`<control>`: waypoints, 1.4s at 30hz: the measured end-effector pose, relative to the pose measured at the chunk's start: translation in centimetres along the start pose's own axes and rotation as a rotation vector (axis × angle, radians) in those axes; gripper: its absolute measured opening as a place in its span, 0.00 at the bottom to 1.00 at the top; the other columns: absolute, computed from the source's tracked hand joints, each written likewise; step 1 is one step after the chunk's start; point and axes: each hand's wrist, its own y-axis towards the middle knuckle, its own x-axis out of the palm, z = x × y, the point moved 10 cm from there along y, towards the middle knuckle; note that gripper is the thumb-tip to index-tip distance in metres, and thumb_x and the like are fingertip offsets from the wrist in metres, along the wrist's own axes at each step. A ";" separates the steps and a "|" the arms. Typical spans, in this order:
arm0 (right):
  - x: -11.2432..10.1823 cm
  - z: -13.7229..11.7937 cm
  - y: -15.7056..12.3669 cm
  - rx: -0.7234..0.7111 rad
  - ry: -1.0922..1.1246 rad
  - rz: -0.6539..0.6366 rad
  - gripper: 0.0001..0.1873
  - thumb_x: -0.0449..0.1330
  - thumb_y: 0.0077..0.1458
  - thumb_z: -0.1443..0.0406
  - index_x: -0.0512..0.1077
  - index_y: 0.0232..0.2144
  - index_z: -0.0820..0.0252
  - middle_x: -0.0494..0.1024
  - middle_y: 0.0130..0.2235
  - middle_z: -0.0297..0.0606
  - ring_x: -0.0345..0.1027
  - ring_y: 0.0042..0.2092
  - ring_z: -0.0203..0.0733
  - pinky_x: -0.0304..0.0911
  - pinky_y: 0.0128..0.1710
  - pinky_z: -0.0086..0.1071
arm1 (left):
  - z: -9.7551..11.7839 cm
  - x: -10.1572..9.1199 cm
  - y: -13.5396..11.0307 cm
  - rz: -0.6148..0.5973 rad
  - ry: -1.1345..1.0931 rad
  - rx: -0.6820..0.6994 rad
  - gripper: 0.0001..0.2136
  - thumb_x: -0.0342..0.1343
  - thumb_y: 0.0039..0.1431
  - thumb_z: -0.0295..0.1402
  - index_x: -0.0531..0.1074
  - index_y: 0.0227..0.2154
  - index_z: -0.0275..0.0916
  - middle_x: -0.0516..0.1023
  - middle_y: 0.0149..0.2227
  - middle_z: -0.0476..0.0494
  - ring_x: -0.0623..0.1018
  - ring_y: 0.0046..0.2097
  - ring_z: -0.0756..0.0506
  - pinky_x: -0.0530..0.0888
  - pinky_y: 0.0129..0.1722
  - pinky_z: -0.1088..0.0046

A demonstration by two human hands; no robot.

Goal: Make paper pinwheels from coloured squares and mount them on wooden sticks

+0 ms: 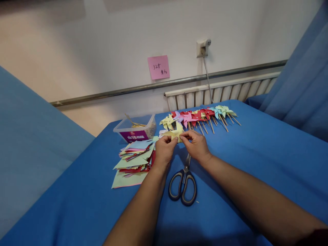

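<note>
My left hand (164, 150) and my right hand (196, 145) meet over the blue cloth of the table (256, 164), both pinching a yellow sheet of paper (174, 134) held between them. Its folded corners stick up above my fingers. Black-handled scissors (183, 184) lie shut on the cloth just below my hands, blades pointing toward them. A loose stack of coloured paper squares (133, 160) sits at my left hand's side.
A row of finished paper pinwheels on wooden sticks (202, 118) lies behind my hands. A clear plastic box with sticks (135, 129) stands at the back left. Behind the table are a radiator (230, 90), a wall socket and a pink note (159, 67).
</note>
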 end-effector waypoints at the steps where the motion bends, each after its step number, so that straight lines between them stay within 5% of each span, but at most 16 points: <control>1: 0.0 0.0 0.0 0.003 -0.002 -0.001 0.06 0.58 0.55 0.65 0.76 0.30 0.56 0.79 0.32 0.37 0.72 0.33 0.40 0.67 0.37 0.33 | 0.1 0.0 0.0 0.005 0.003 0.002 0.10 0.63 0.43 0.38 0.72 0.19 0.36 0.68 0.18 0.52 0.63 0.22 0.52 0.59 0.23 0.76; 16: 0.1 -0.1 -0.1 0.006 0.007 -0.013 0.06 0.58 0.55 0.65 0.75 0.30 0.56 0.79 0.33 0.37 0.72 0.34 0.40 0.68 0.38 0.34 | 1.0 -0.2 -0.2 0.022 0.043 0.050 0.10 0.63 0.43 0.36 0.72 0.17 0.37 0.67 0.18 0.53 0.63 0.23 0.53 0.59 0.24 0.76; 24: 0.2 0.2 0.0 0.028 0.009 -0.021 0.05 0.59 0.55 0.64 0.75 0.30 0.56 0.79 0.32 0.36 0.72 0.33 0.40 0.68 0.37 0.34 | 2.2 -0.2 -0.7 0.021 0.067 0.111 0.05 0.61 0.45 0.33 0.77 0.24 0.37 0.77 0.25 0.48 0.73 0.27 0.49 0.66 0.29 0.75; 35: 0.9 2.0 0.0 0.182 0.121 -0.043 0.06 0.60 0.52 0.61 0.74 0.27 0.57 0.78 0.28 0.34 0.70 0.28 0.38 0.66 0.30 0.31 | 2.8 0.2 -1.0 0.006 0.097 0.216 0.04 0.59 0.48 0.30 0.77 0.28 0.39 0.79 0.28 0.48 0.75 0.31 0.48 0.69 0.33 0.75; 39: 0.7 2.4 0.4 0.168 0.146 -0.002 0.05 0.63 0.49 0.62 0.73 0.28 0.57 0.78 0.35 0.37 0.73 0.37 0.41 0.68 0.40 0.35 | 2.4 0.3 -0.8 -0.001 0.029 0.180 0.05 0.60 0.46 0.30 0.77 0.28 0.38 0.79 0.27 0.47 0.75 0.30 0.48 0.69 0.33 0.75; 42: 1.2 3.5 0.6 0.239 0.305 0.024 0.14 0.66 0.44 0.62 0.71 0.36 0.58 0.78 0.40 0.40 0.73 0.43 0.43 0.68 0.46 0.39 | 2.1 0.3 -0.7 0.004 -0.025 0.137 0.05 0.61 0.45 0.30 0.77 0.28 0.37 0.79 0.27 0.47 0.75 0.30 0.48 0.69 0.32 0.75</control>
